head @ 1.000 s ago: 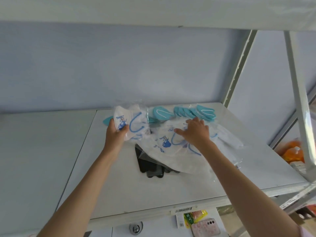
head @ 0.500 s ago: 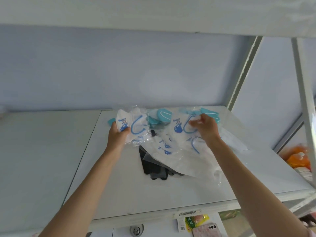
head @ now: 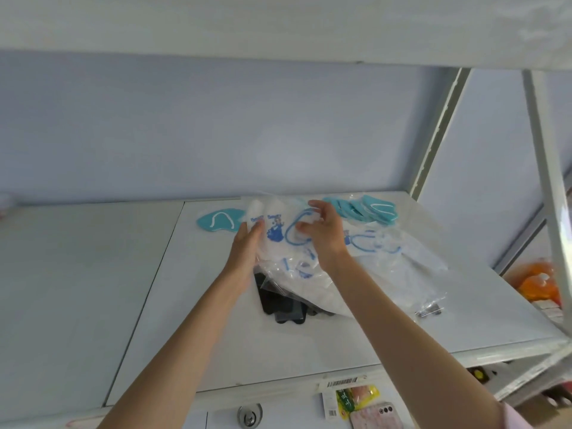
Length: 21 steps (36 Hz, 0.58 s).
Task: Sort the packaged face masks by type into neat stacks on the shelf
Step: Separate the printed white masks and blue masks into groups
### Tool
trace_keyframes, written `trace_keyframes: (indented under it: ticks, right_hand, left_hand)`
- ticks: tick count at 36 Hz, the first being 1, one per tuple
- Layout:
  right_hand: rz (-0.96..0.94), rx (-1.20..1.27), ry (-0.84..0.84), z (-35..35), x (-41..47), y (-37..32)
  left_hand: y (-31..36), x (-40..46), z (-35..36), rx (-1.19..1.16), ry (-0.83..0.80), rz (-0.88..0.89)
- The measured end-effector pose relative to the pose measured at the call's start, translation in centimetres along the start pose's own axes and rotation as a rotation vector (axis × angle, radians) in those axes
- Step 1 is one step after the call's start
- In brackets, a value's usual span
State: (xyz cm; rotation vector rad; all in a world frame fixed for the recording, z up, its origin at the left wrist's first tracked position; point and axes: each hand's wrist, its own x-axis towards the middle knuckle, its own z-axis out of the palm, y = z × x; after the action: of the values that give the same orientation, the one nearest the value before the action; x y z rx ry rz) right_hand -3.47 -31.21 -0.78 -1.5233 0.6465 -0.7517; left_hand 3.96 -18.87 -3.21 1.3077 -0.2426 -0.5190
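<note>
My left hand (head: pixel 246 243) grips a small bunch of white packaged masks with blue print (head: pixel 272 227), held upright above the white shelf (head: pixel 216 320). My right hand (head: pixel 323 232) presses another such pack against that bunch, fingers spread over it. More white packs (head: pixel 380 261) lie spread out to the right. Several teal masks (head: pixel 362 209) lie in a row at the back right, and one teal mask (head: pixel 218 219) lies alone at the back left. Dark packaged masks (head: pixel 281 308) stick out from under the white pile.
A slanted shelf post (head: pixel 439 134) rises at the back right, a second post (head: pixel 554 212) at the far right. Orange packages (head: pixel 538 280) sit beyond the shelf's right side. Below the front edge are a barcode label (head: pixel 340 383), a snack packet and a pink phone (head: pixel 377 418).
My right hand lifted a white pack from the spread pile and carried it left onto the bunch in my left hand. The lone teal mask at the back left is now uncovered.
</note>
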Motion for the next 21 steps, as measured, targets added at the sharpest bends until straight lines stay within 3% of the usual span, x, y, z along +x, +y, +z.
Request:
trace_keyframes:
  ticks: [6, 12, 17, 21]
  right_hand:
    - [-0.068, -0.217, 0.018, -0.9, 0.7, -0.2]
    - [-0.03, 0.012, 0.186, -2.4, 1.2, -0.9]
    - [0.157, 0.342, 0.213, -3.5, 0.7, -1.2]
    - [0.351, 0.283, 0.082, -2.0, -0.7, 0.0]
  left_hand:
    - [0.0, 0.0, -1.9, 0.075, -0.033, 0.046]
    - [-0.2, -0.1, -2.6, 0.128, -0.032, 0.099]
    - [-0.2, 0.3, -2.5, 0.09, 0.179, 0.156]
    - [-0.1, 0.4, -1.5, -0.037, 0.211, 0.131]
